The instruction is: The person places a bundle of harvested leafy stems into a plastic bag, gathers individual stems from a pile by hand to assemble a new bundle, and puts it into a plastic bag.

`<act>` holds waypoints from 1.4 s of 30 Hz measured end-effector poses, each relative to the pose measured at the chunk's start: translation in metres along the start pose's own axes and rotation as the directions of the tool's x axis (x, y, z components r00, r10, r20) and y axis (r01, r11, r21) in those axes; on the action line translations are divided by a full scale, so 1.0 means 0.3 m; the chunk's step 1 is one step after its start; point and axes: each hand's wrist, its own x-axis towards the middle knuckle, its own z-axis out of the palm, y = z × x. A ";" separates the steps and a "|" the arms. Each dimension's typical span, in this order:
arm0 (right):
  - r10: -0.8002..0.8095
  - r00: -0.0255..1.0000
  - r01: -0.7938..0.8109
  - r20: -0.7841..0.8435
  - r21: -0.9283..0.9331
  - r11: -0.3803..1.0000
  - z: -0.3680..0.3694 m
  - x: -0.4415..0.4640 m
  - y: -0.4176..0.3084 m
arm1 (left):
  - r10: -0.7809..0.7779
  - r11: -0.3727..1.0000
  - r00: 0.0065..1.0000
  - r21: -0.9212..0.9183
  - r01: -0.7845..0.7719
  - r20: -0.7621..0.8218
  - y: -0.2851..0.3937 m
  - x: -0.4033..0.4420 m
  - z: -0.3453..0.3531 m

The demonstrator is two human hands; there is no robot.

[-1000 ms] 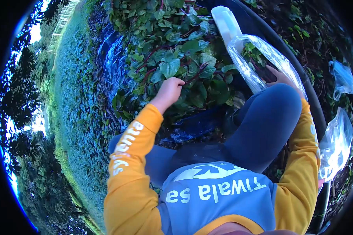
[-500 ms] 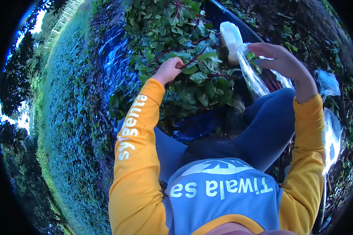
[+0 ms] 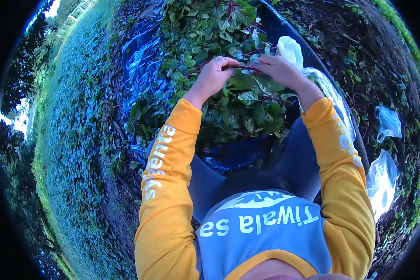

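A heap of leafy greens with red stems, which look like Malabar spinach (image 3: 205, 35), lies in front of my crossed legs. Over it, my left hand (image 3: 214, 75) pinches a red stem (image 3: 245, 67) between thumb and fingers. My right hand (image 3: 279, 70) comes in from the other side, its fingertips closed on the same stem close to the left ones. Broad green leaves hang below the stem. Just beyond my right hand stands a white plastic container (image 3: 290, 51), partly hidden by that hand.
Blue plastic sheeting (image 3: 142, 65) lies left of the heap. Clear plastic (image 3: 329, 88) is beside my right forearm, with a bluish plastic bag (image 3: 388, 122) and a clear bag (image 3: 381, 182) on the ground farther right. Low green plants (image 3: 79, 140) cover the left side.
My right hand has moved left from the clear plastic beside the white container and now grips the stem. My left hand has moved slightly up and right, still on the stem.
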 end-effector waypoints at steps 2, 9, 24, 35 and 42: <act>0.116 0.990 -0.125 0.076 0.125 0.984 -0.013 0.003 0.007 | -0.056 0.995 0.998 -0.082 0.053 -0.026 0.017 0.000 -0.016; 0.148 0.941 -0.283 0.304 0.465 0.839 -0.014 -0.014 -0.013 | -0.179 0.770 0.954 -0.569 0.289 0.242 0.068 -0.005 -0.111; 0.199 0.947 -0.307 0.252 0.530 0.790 0.196 0.020 -0.017 | 0.024 0.990 0.598 0.100 0.095 -0.801 -0.124 -0.019 -0.209; 0.196 0.920 -0.389 0.339 0.743 0.545 0.322 -0.018 0.109 | -0.320 0.945 0.890 -0.183 0.272 -0.324 0.090 -0.316 0.068; 0.169 0.917 -0.382 0.362 0.673 0.634 0.375 -0.090 0.079 | -0.402 0.915 0.851 -0.166 0.367 -0.339 -0.025 -0.325 0.262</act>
